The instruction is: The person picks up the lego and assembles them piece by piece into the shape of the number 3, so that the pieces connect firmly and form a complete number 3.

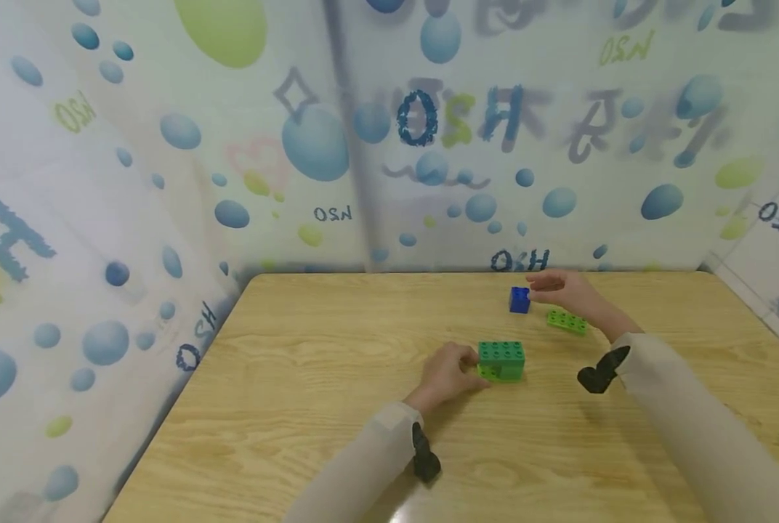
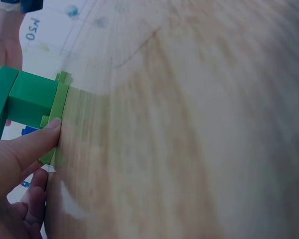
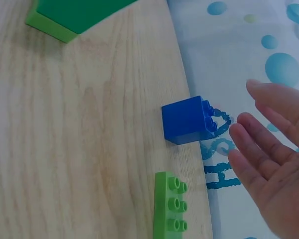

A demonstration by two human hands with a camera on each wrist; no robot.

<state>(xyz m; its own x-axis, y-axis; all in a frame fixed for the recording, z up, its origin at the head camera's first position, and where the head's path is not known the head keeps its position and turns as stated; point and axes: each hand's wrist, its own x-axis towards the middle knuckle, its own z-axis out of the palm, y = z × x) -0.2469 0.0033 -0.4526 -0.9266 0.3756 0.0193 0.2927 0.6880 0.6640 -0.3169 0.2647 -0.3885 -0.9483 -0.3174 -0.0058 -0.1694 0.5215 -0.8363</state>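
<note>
A stack of green toy building bricks point(image 1: 501, 360) stands on the table: a darker green block and top brick over a flat light green base plate point(image 2: 60, 102). My left hand point(image 1: 450, 372) pinches that base at its left end, the thumb along its near side in the left wrist view. Farther back, my right hand point(image 1: 562, 292) hovers above the table with fingers loosely extended and nothing in them. Just beside its fingertips stands a blue brick point(image 3: 187, 120), studs up. A flat light green studded brick point(image 1: 567, 321) lies beneath the right wrist.
The bricks share a wooden table point(image 1: 298, 341). Behind it hangs a pale curtain point(image 1: 389, 218) printed with blue and green drops and lettering, which also runs down the left side. Dark straps are around both wrists over pale sleeves.
</note>
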